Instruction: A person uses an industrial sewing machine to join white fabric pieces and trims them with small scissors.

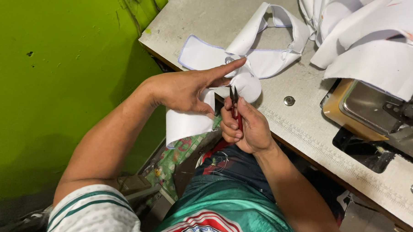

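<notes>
My left hand [187,88] pinches a white fabric collar piece [185,123] between thumb and fingers, with the index finger stretched out over its rounded tip. My right hand [246,127] grips small red-handled thread snips [235,106], their dark blades pointing up at the rounded edge of the fabric just under my left index finger. The collar piece hangs over the table's front edge toward my lap.
More white collar strips [263,45] with blue stitched edges lie on the grey sewing table [303,122]. A heap of white pieces [373,32] covers the sewing machine [375,105] at right. A green wall [54,89] stands at left.
</notes>
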